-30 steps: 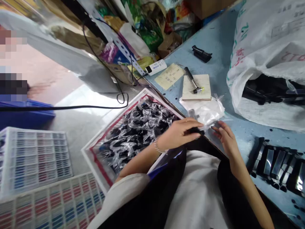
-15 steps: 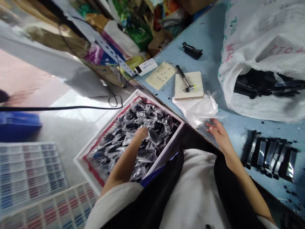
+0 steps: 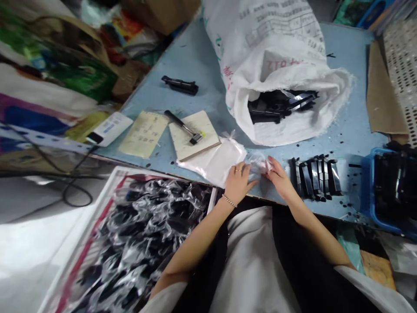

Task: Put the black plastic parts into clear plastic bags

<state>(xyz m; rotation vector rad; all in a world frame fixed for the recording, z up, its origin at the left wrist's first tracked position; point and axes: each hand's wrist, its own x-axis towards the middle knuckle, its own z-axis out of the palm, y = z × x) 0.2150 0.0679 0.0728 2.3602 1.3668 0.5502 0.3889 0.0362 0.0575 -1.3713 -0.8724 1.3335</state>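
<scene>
My left hand (image 3: pixel 238 181) and my right hand (image 3: pixel 279 179) meet at the near edge of the blue table (image 3: pixel 202 61). Both pinch a small clear plastic bag (image 3: pixel 259 165) between them. Just left of my left hand lies a stack of clear plastic bags (image 3: pixel 215 161). A row of black plastic parts (image 3: pixel 314 177) stands on the table right of my right hand. Whether the small bag holds anything I cannot make out.
A white woven sack (image 3: pixel 276 56) with black parts lies open behind my hands. A small hammer (image 3: pixel 184 127) rests on a wooden block (image 3: pixel 192 139). A bin of bagged black parts (image 3: pixel 137 243) sits at lower left, a blue tray (image 3: pixel 366 191) at right.
My left hand came up out of the bin of bagged parts and back to the table edge. It now joins my right hand on a clear bag. The view swung right.
</scene>
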